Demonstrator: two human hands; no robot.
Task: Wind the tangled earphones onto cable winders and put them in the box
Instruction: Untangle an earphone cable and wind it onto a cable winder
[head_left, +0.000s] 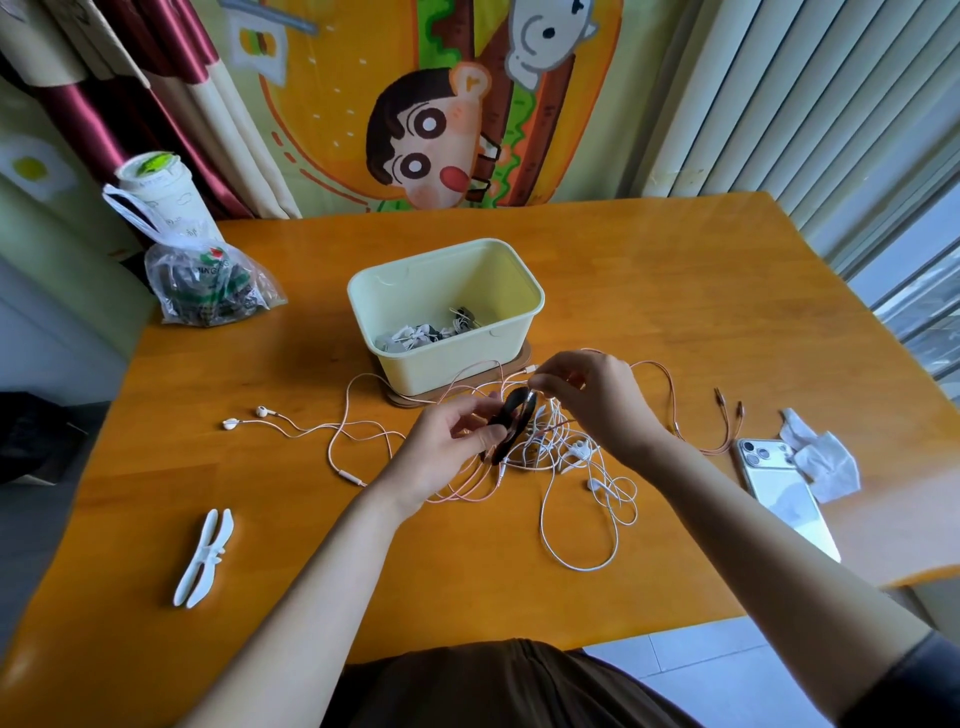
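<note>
Hands: our left hand (441, 447) grips winder (511, 423); right hand (587, 395) pinches cord (523, 369).
Risk: winding could cinch our tangle (540, 447) tighter.

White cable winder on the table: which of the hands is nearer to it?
Left. The left hand, gripping the black winder, is right of the white cable winder; the right hand is even farther right.

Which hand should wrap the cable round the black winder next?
Right. The right hand pinches the cable at the winder's top end; the left hand grips the winder, so it likely just steadies it.
</note>
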